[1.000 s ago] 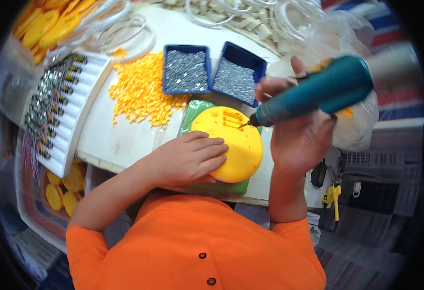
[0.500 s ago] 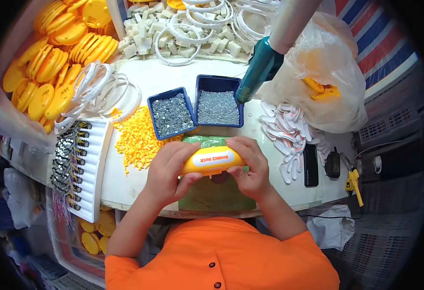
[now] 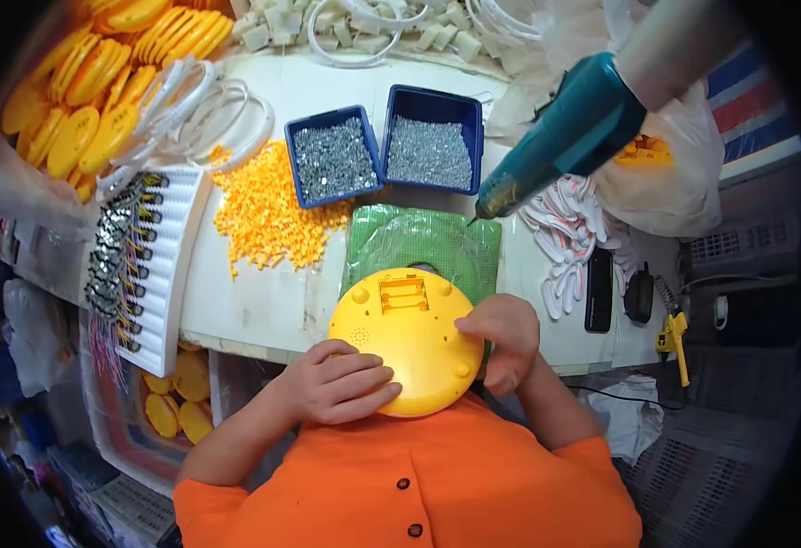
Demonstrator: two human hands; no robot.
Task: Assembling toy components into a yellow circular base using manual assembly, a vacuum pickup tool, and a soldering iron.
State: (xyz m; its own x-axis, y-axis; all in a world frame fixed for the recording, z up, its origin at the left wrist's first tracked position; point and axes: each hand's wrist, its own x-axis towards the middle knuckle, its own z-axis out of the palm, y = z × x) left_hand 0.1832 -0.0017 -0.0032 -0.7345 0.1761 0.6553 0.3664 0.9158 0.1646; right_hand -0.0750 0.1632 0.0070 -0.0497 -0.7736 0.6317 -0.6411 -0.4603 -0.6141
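The left hand (image 3: pixel 341 384) holds the lower left of a round yellow plastic housing (image 3: pixel 409 356) at lower centre frame, the right hand (image 3: pixel 510 336) curls at its right rim, whether gripping I cannot tell, and a teal electric screwdriver (image 3: pixel 569 137) hangs upper right.

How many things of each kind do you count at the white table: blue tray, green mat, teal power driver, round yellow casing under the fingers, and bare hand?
Blue trays: 2 (left tray, right tray)
Green mat: 1
Teal power driver: 1
Round yellow casing: 1
Bare hands: 2 (left hand, right hand)
Total: 7
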